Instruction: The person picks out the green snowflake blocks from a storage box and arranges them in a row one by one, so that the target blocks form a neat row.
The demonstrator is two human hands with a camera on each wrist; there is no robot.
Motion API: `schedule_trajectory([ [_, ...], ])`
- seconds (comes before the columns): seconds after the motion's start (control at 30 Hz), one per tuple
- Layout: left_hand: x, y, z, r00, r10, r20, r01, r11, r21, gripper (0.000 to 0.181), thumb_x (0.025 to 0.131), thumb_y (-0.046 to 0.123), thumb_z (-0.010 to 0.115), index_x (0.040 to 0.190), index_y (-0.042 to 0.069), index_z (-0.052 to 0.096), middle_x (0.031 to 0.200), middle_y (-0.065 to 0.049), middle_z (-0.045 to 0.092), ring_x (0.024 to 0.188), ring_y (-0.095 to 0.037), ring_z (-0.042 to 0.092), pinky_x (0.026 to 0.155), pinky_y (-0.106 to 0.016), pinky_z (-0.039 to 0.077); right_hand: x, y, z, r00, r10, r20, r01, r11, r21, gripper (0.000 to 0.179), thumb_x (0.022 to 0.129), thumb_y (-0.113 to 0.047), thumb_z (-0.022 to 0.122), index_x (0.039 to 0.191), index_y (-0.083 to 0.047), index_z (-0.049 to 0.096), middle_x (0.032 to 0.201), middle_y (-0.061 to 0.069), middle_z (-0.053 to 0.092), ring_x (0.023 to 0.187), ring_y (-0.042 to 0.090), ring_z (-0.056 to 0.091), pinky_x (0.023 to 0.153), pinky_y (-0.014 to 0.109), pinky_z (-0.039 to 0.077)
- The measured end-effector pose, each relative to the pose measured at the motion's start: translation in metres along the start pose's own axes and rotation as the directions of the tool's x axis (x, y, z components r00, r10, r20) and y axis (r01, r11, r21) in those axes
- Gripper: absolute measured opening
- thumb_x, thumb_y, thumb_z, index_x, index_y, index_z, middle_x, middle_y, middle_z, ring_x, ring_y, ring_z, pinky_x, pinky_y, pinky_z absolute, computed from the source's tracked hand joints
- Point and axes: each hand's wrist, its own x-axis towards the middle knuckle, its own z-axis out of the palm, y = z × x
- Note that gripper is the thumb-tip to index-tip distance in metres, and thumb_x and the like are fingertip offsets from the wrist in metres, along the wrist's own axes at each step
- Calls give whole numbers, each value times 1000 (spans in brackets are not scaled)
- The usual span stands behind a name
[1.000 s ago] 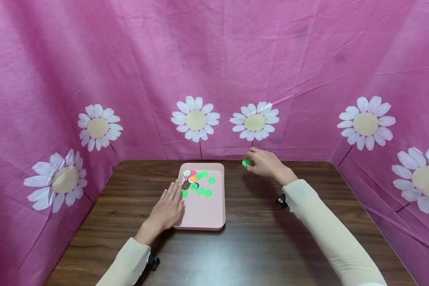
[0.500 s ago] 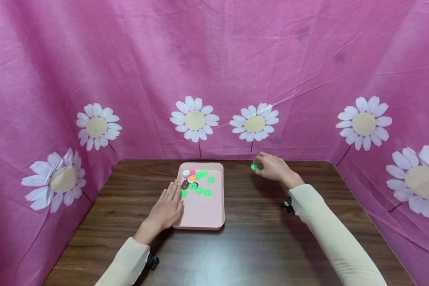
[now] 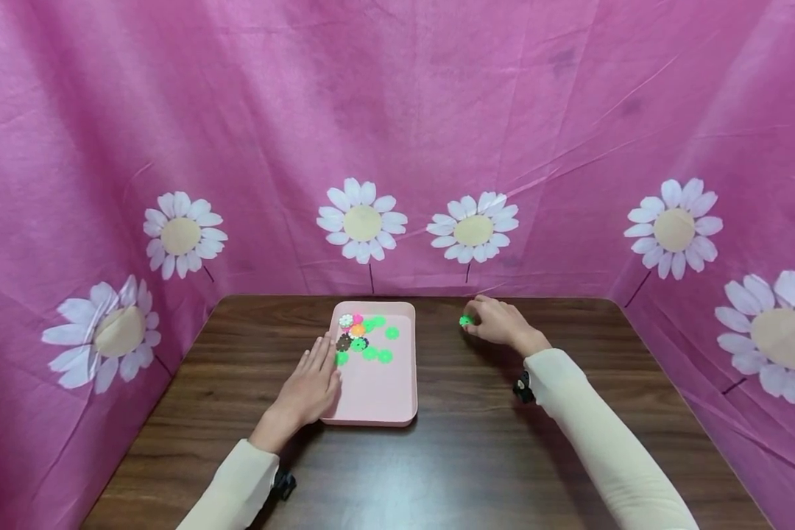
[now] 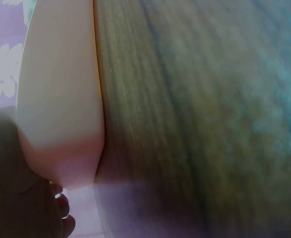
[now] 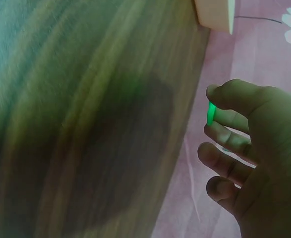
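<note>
My right hand pinches a green flower-shaped plastic piece above the far part of the table, right of the pink tray. In the right wrist view the green piece stands edge-on between thumb and fingertips, and the other fingers curl loosely. My left hand rests along the tray's left rim with its fingers straight. Several more green pieces lie in the tray's far half, beside a white piece, an orange piece, a pink piece and a brown piece.
The dark wooden table carries the tray left of its middle. A pink curtain printed with white daisies hangs close behind the table and along both sides.
My right hand, with the green piece in its fingers, first moved right and nearer, then slightly back left and lower. The left hand and the tray have stayed in place.
</note>
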Motion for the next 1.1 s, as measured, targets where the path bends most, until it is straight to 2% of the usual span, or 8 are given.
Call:
schedule_trajectory([
  [0.2,-1,1,-1,999,-19,39,19,1000,18,62,113,24,40,164,-10,28,177,-24,17,165,-42,18,135,-56,20,3,-5,17,1000,-3,31,3,1000,0,22,96,-29,78,113,-15,76,112,2,69,91,19,67,82,50,60],
  [0.43,0,-1,0,999,-10,38,10,1000,11,62,113,24,40,164,-10,27,177,-25,16,165,-42,16,135,-57,19,6,-10,32,1000,-2,25,2,1000,-4,24,97,-30,78,115,-13,75,111,4,69,90,20,66,80,47,59],
  [0.6,0,-2,-2,999,-8,39,7,1000,16,61,113,22,40,163,-11,28,176,-26,17,165,-42,17,135,-57,19,6,-13,35,999,13,37,-13,1000,-7,25,99,-32,77,116,-14,74,112,3,68,89,19,65,79,46,59],
  [0.87,-2,-2,0,1000,13,4,-13,1000,-17,61,111,20,40,162,-13,30,175,-28,21,164,-45,20,134,-60,22,5,-14,38,1000,14,28,-13,1000,-8,26,99,-31,77,117,-12,74,114,5,67,90,20,65,80,47,60],
  [1.1,-1,-4,2,999,-2,36,1,1000,27,62,113,24,40,163,-11,27,177,-25,17,165,-42,17,135,-57,20,4,-13,41,1000,6,28,-6,1000,1,26,100,-31,76,118,-12,74,113,5,67,89,19,64,80,46,59],
])
